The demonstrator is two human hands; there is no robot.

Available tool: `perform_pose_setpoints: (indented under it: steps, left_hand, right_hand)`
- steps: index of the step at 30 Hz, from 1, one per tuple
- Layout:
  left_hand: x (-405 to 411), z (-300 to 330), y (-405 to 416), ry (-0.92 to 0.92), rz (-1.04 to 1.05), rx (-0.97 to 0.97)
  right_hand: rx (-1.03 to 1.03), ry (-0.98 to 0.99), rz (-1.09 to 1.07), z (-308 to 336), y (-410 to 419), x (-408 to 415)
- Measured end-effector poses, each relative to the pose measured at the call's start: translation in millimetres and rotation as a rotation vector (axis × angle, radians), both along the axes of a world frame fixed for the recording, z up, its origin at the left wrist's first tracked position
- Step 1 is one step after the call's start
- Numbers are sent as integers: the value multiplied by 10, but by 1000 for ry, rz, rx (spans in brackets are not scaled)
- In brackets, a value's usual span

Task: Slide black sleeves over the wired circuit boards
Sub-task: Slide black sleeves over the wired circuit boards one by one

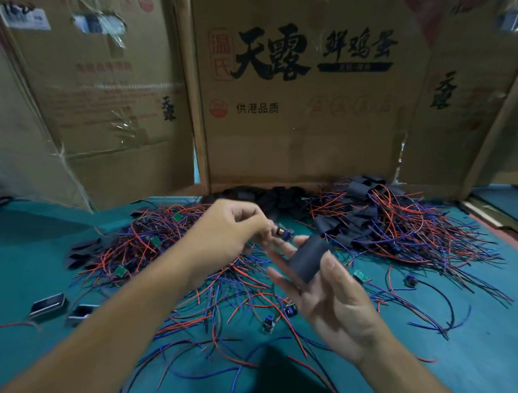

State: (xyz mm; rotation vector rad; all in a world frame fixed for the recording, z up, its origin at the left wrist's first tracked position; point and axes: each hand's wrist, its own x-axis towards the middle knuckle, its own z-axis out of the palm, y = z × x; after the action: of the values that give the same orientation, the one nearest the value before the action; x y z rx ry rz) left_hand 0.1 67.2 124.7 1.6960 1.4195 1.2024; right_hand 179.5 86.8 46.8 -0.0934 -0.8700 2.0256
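Holding both hands up over the middle of the table [467,354], palms roughly facing each other. Left hand [230,224] reaches in from the near left, forearm long across the frame, fingers curled, pinching a small circuit board [281,233] at the fingertips; board is blurred, a round part shows on it. Right hand [330,294] comes from the near right, palm up and tilted, fingers mostly straight and spread, thumb pressing a black sleeve [307,259] against the fingers. Sleeve's open end points toward the board, just beside it; can't tell if they touch.

Below the hands, a loose pile of wired boards [166,251] with red and blue wires spreads left and centre, green boards showing here and there. Far right, a heap of finished sleeved boards [384,219] with wires fanning out to the right. Spare black sleeves [269,196] lie at the far edge against the cardboard box wall [299,124]. More flat sleeves [83,252] on the left of the pile. Two small black casings [48,304] sit near left. A few stray wired boards [288,310] lie under the right hand.

Cardboard closes off the far side and the left. Bare green table shows at near left and near right; table edge visible far right.
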Motion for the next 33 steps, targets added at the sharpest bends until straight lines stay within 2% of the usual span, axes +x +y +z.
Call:
perform_pose_setpoints:
  steps: [4, 10, 12, 16, 19, 23, 26, 29, 31, 33]
  left_hand:
    - [70, -257, -144, -111, 1, -114]
    - [104, -475, -268, -246, -54, -238]
    - [153, -508, -293, -154, -50, -202]
    - [225, -586, -280, 144, 61, 26]
    - [231, -590, -247, 200, 88, 80]
    - [223, -600, -224, 232, -24, 66]
    - [160, -625, -205, 136, -80, -77]
    - [118, -649, -201, -81, -132, -183]
    - [165, -660, -196, -163, -142, -198]
    - [247, -680, -184, -148, -126, -160]
  right_hand:
    - [-28, -13, -102, 67, 71, 46]
    - [89, -196, -145, 25, 32, 39]
    - [113, -228, -152, 28, 15, 38]
    - [149, -253, -153, 53, 1, 54]
    - [187, -248, -129, 77, 23, 88]
    - [214, -275, -135, 68, 67, 113]
    - [232, -301, -184, 83, 110, 164]
    - [231, -308, -220, 82, 156, 215]
    - [238, -324, -232, 50, 162, 198]
    - [238, -328, -218, 22, 149, 164]
